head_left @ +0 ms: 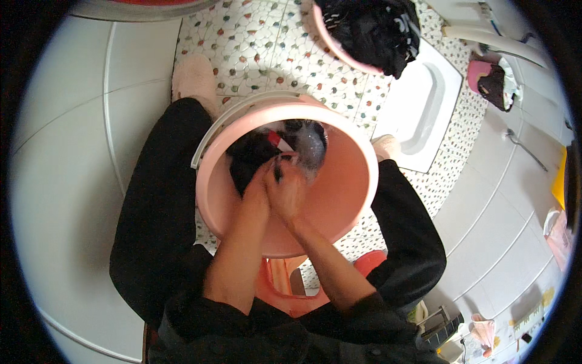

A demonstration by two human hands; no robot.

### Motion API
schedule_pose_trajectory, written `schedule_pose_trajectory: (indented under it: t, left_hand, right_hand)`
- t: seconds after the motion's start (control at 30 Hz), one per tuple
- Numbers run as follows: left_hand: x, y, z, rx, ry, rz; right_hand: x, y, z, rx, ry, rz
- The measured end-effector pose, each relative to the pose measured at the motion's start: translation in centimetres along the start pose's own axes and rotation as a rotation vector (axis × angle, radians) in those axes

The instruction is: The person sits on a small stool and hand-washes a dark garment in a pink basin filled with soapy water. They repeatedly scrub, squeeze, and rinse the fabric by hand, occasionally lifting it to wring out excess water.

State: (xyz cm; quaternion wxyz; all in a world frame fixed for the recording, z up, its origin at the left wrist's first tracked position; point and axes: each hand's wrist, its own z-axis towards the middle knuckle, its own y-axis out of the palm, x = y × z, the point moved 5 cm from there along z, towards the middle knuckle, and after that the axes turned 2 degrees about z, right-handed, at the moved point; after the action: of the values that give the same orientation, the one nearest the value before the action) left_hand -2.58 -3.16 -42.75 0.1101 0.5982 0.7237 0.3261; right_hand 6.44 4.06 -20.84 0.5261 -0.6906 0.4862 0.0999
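Observation:
Between my knees stands a deep pink bucket (339, 209), with dark wet clothing (244, 159) and foamy water (310, 148) inside. Both forearms reach down into it. My left hand (260, 175) is closed and pressed against my right hand (288, 185), which is curled shut. A bit of black cloth (278, 172) pokes out between the fingers, so the two hands grip the dark clothing together. Just beyond them a red and white patch (279, 141) shows on the clothing. The fingertips are partly hidden.
A pink basin (330, 41) heaped with black clothes (373, 30) lies ahead on the pebble-patterned floor (242, 36). Right of it is a white squat toilet (424, 109). The bucket's pale handle (212, 133) rests along its left rim. Below me is a red plastic stool (291, 303).

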Motion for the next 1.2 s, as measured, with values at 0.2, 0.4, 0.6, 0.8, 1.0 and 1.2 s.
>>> schedule_pose_trajectory:
  t: [0.2,0.4,0.6,0.8,1.0,1.2]
  left_hand:
    - [2.2,8.6,-0.6,0.46,-0.211,-0.386]
    - [4.6,11.1,-0.9,0.356,-0.299,-0.475]
    - [3.8,6.2,-0.2,0.218,-0.271,-0.456]
    - [1.9,10.2,0.0,0.288,-0.231,-0.513]
    - [2.7,8.6,0.4,0.311,-0.166,-0.598]
    - [2.5,5.4,-0.4,0.221,-0.278,-0.466]
  right_hand:
    - [14.2,1.8,9.8,-0.026,0.271,0.029]
    - [14.6,2.3,7.2,0.14,0.17,-0.146]
    - [3.3,-0.9,2.0,-0.04,0.114,0.141]
    - [16.8,3.3,8.6,-0.066,0.339,-0.17]
    - [12.6,2.2,8.2,0.011,0.111,-0.043]
    - [2.1,0.2,0.9,-0.137,0.127,0.118]
